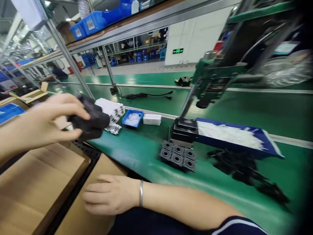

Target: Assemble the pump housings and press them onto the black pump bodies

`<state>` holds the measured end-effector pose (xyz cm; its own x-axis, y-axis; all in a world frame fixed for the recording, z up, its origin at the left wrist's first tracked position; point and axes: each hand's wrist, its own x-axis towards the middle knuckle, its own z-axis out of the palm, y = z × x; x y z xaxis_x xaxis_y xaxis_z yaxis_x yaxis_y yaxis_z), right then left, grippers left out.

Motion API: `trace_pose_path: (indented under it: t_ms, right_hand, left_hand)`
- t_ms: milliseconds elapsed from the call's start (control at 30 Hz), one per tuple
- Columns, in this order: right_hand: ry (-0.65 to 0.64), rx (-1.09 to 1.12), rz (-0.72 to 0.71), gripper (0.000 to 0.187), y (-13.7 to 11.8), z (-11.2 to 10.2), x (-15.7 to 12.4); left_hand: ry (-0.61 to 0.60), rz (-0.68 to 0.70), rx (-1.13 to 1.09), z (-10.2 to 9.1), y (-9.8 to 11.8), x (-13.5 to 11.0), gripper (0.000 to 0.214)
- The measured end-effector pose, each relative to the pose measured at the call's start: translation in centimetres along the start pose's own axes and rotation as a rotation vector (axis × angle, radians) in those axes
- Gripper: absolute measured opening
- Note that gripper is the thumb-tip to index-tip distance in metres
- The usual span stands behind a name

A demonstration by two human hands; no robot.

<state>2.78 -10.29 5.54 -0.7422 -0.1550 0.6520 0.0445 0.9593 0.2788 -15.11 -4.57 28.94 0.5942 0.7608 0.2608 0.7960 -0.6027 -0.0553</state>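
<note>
My left hand (pixel 49 122) is raised at the left, fingers and thumb closed round a black plastic part (pixel 90 120), held above the edge of the green bench. My right hand (pixel 110 195), a metal bangle on its wrist, reaches across low in front of me. It lies flat with fingers stretched out on a cardboard box flap (pixel 80 209) and holds nothing. A black block of several round sockets (pixel 178 156) lies on the green mat (pixel 141 150) to the right of both hands.
Open cardboard boxes (pixel 41 182) fill the lower left. On the bench stand a small blue tray of white rings (pixel 132 118), a white packet stack (pixel 111 112), a white box (pixel 152 119), a long blue tray of white pieces (pixel 234 135), a green press tool (pixel 212 81) and black loose parts (pixel 244 169). Another person sits far back left.
</note>
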Motion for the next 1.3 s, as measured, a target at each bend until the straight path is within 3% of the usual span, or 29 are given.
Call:
trace_pose_path:
  t_ms: [33,100,200,233,300,367,533,700,833,967,1100,1300]
  right_hand:
    - [-0.046,0.006,0.032,0.031,-0.5,-0.8,-1.5]
    - [-0.125,0.024,0.123,0.028,-1.5,-2.2,-4.2]
    - [-0.189,0.031,0.260,0.023,-2.5,-4.2,-7.7]
    - [-0.206,0.022,0.306,0.022,-2.8,-4.7,-8.7]
    - [-0.236,-0.003,0.398,0.022,-3.1,-5.7,-10.7]
    - [-0.260,-0.025,0.480,0.022,-3.4,-6.3,-12.4]
    - [-0.311,-0.020,0.609,0.018,-3.6,-7.1,-15.5]
    - [-0.344,-0.002,0.672,0.017,-3.9,-7.1,-17.0]
    - [-0.351,-0.007,0.708,0.016,-4.6,-7.1,-17.7]
    - [-0.343,-0.020,0.756,0.016,-5.5,-7.4,-18.2]
    - [-0.311,-0.024,0.819,0.023,-6.1,-8.3,-18.2]
    - [-0.159,-0.049,0.844,0.025,-5.5,-10.2,-18.3]
  left_hand:
    - [-0.058,0.149,-0.060,2.4,1.8,1.7,0.024]
    - [-0.217,0.241,-0.136,7.8,4.9,4.7,0.025]
    - [-0.479,0.103,-0.131,15.8,8.0,7.9,0.037]
    - [-0.506,0.068,-0.109,18.0,8.6,8.7,0.038]
    - [-0.535,0.018,-0.065,21.3,9.7,10.0,0.038]
    - [-0.550,-0.019,-0.026,23.2,10.5,11.0,0.037]
    - [-0.609,-0.053,0.001,24.5,11.5,12.8,0.040]
    - [-0.720,-0.045,-0.046,24.3,11.3,13.9,0.046]
    - [-0.741,-0.019,-0.094,23.7,10.6,14.2,0.043]
    - [-0.684,0.023,-0.137,23.2,9.4,13.7,0.037]
    - [-0.553,0.017,-0.135,23.5,8.0,12.4,0.040]
    - [-0.349,-0.015,-0.186,25.0,5.9,11.0,0.040]
